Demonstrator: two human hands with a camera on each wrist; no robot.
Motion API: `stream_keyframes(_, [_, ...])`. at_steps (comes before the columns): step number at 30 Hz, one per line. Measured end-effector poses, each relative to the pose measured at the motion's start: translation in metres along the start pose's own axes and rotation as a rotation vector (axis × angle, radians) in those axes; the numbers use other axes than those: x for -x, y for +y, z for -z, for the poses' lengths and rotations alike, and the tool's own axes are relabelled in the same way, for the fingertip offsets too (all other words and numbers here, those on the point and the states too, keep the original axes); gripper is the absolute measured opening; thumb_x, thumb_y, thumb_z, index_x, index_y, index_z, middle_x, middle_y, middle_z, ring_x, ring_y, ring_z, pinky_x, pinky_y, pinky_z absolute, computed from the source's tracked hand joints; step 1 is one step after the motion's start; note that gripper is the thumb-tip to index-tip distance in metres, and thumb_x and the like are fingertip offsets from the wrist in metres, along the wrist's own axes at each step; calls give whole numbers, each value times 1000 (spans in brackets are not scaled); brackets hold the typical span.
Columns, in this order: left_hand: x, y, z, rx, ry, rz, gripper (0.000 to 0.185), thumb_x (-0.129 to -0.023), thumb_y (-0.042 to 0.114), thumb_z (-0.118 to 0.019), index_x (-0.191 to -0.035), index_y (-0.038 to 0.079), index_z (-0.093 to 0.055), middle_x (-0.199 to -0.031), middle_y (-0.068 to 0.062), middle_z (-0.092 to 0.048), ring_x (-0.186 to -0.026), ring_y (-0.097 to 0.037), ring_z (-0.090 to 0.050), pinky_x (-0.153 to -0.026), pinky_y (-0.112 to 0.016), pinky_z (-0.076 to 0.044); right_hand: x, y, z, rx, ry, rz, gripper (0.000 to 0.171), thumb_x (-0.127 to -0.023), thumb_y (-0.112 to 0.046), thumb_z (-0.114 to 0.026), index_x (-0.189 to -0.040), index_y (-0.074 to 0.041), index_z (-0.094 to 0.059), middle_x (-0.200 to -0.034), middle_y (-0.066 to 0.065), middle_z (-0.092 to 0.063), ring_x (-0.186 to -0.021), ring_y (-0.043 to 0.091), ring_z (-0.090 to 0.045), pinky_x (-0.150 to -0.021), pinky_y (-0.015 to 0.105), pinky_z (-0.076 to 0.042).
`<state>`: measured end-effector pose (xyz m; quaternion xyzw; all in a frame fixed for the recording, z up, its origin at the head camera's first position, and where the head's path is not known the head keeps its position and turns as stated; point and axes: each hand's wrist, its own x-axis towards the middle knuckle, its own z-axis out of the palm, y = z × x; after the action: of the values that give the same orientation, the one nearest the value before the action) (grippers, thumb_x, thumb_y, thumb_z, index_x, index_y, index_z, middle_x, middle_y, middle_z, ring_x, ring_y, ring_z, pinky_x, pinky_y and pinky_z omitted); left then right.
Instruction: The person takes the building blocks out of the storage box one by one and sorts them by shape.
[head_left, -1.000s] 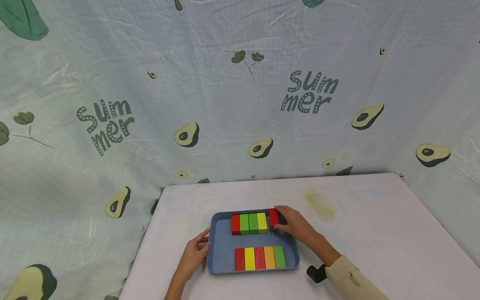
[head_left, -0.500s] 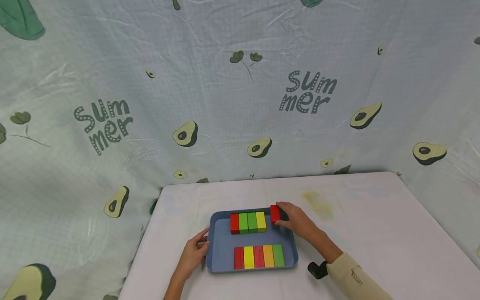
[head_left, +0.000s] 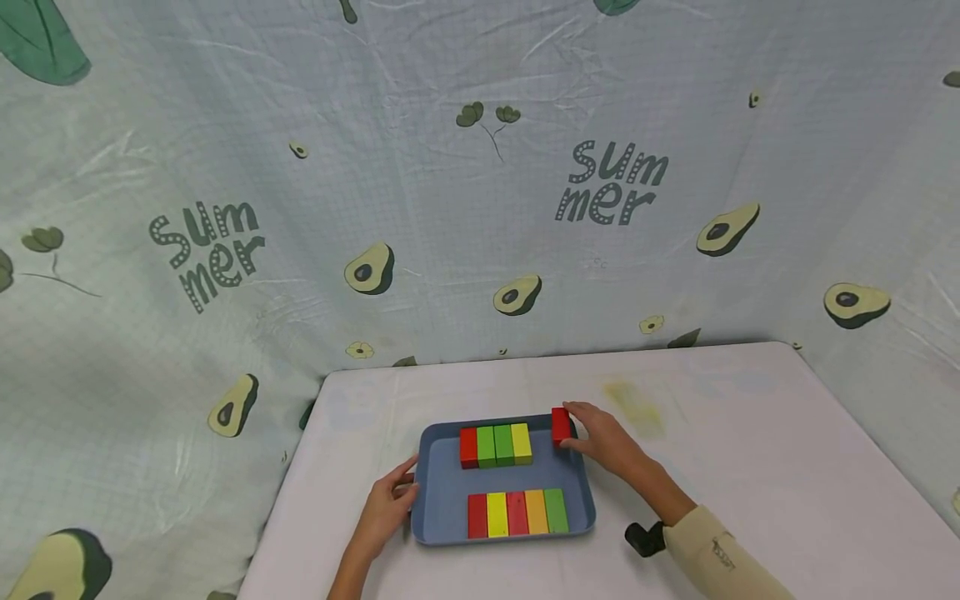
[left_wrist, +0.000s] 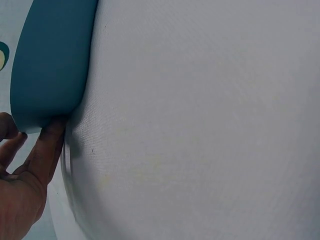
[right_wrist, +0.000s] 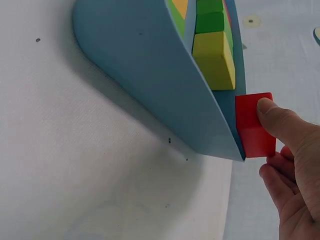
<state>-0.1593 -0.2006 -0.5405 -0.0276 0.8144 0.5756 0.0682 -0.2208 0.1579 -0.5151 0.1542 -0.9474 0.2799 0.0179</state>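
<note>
Right now my right hand (head_left: 603, 437) pinches a red block (head_left: 560, 424) at the far right corner of the blue tray (head_left: 442, 487), thumb on its face, lifting it over the rim. My left hand (head_left: 390, 504) rests against the tray's left edge, fingers fairly straight, gripping nothing. On the tray sit a far row of four blocks (head_left: 496, 445) and a near row of five (head_left: 517, 513), all on the white bench (head_left: 750, 467).
</note>
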Motion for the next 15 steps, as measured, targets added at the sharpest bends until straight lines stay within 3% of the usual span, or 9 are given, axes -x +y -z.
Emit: stream_keyframes(15, [4,0,0,-27,17,3,49,-90,1,-55,-138,-1,-45,-114,-23,-57,-93,-26,-62,-64,-33,-51,10,11,7,10,49,-16,68,-77,-21,-79,-133,2,-49,-129,21,-53,-118,36,-49,-90,47,-43])
